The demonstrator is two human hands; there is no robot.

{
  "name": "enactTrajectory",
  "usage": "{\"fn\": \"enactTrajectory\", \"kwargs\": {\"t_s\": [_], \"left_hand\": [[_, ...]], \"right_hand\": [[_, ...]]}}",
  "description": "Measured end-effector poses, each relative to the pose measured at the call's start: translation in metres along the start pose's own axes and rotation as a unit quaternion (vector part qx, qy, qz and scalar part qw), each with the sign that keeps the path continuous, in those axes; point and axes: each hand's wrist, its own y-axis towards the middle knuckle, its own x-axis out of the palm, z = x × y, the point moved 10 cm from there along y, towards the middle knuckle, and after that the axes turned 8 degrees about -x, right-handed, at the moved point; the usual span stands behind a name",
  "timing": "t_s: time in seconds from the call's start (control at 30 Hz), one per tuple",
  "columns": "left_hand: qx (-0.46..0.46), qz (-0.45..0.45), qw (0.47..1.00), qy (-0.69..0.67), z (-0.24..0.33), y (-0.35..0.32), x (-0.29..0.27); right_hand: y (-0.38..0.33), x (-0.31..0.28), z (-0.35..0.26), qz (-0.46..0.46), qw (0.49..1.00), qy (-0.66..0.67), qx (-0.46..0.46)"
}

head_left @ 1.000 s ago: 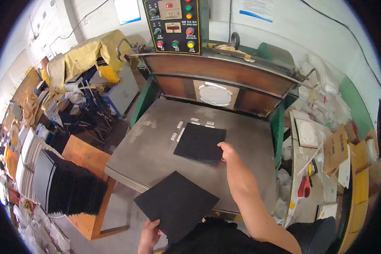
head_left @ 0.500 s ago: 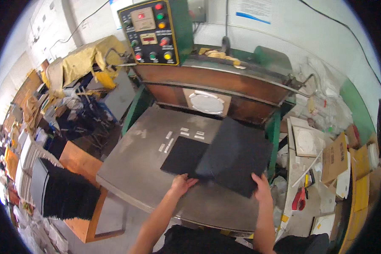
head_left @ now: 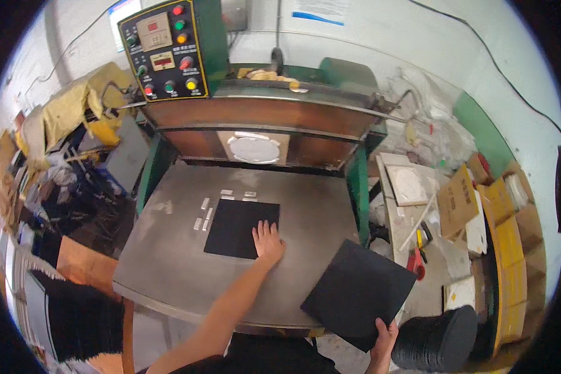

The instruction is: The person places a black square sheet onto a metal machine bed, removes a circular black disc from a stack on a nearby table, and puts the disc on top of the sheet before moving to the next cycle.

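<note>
In a cluttered workshop with white walls, stands at a broad grey tabletop (head_left: 168, 268) belonging to a green machine (head_left: 349, 78). Faces a black control panel (head_left: 165, 53) with coloured buttons at upper left, and a brown front bearing a white oval patch (head_left: 254, 150) in a pale square.

Rests the left hand (head_left: 268, 242) open, palm down and with fingers apart, on the lower right part of a black square sheet (head_left: 234, 227). Has this sheet lying flat on the tabletop, left of the middle, with small white blocks (head_left: 197, 224) set about its upper and left edges.

Grips a second black sheet (head_left: 358, 290) in the right hand (head_left: 385, 336), with the thumb on top, near the lowest corner. Holds it at the right front of the tabletop, turned cornerwise and overlapping the edge in view; cannot tell from this angle whether touching there.

Has at far left a thick black stack (head_left: 84, 318) near an orange-brown wooden stand (head_left: 84, 265). Has at right a littered side bench (head_left: 386, 209) with red-handled scissors (head_left: 416, 265), a pale square tile (head_left: 408, 185) and an open cardboard box (head_left: 458, 199) close by, plus a dark rounded stack (head_left: 439, 343) below, near the right hand.
</note>
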Motion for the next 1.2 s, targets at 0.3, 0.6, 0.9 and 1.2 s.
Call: {"fn": "enactTrajectory", "kwargs": {"t_s": [0.3,0.6,0.9,1.2], "left_hand": [[0.015,-0.054,0.996,-0.068,0.006,0.000,0.010],[0.111,-0.673,0.567,-0.462,0.122,-0.216,-0.144],[0.087,-0.664,0.626,-0.399,0.181,-0.325,-0.094],[0.051,-0.708,0.393,-0.585,0.452,-0.428,-0.081]], "right_hand": [[-0.121,0.035,-0.035,0.157,0.983,0.095,0.019],[-0.209,0.000,-0.011,0.203,0.959,0.196,0.023],[-0.324,-0.157,0.073,0.357,0.918,0.152,0.078],[-0.541,-0.384,0.041,0.529,0.625,-0.514,0.256]]}}
